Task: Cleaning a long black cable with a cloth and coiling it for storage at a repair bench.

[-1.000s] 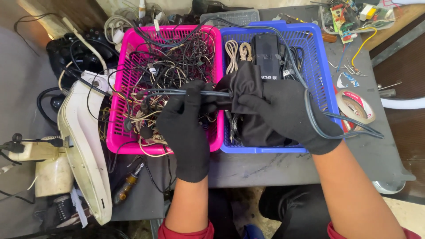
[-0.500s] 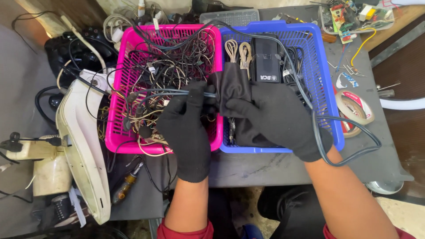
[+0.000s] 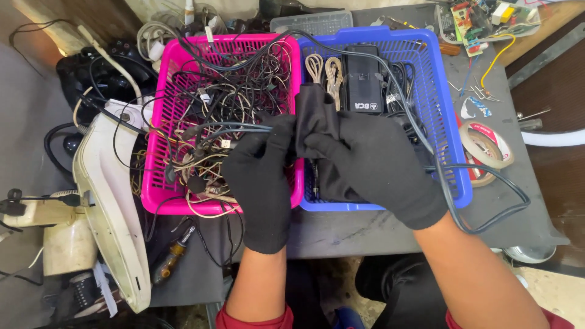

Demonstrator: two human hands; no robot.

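Both hands wear black gloves. My left hand [image 3: 263, 176] pinches a bundle of dark grey cable [image 3: 234, 129] over the right wall of the pink basket [image 3: 159, 119], which is full of tangled wires. My right hand [image 3: 378, 167] grips the same cable beside a black cloth pouch [image 3: 314, 113] at the left edge of the blue basket [image 3: 448, 122]. The cable runs on from my hands through the blue basket and loops over its right rim onto the table [image 3: 506, 210]. A black box-shaped device [image 3: 362, 79] and two coiled beige cords [image 3: 323, 70] lie in the blue basket.
A roll of tape [image 3: 487, 146] lies right of the blue basket. Circuit boards and loose wires [image 3: 481, 18] sit at the back right. A cream plastic housing [image 3: 109, 201] and a screwdriver [image 3: 170, 259] lie left and below the pink basket.
My hands have drawn closer together over the gap between the baskets. The cable loop on the right has slid further out across the table.
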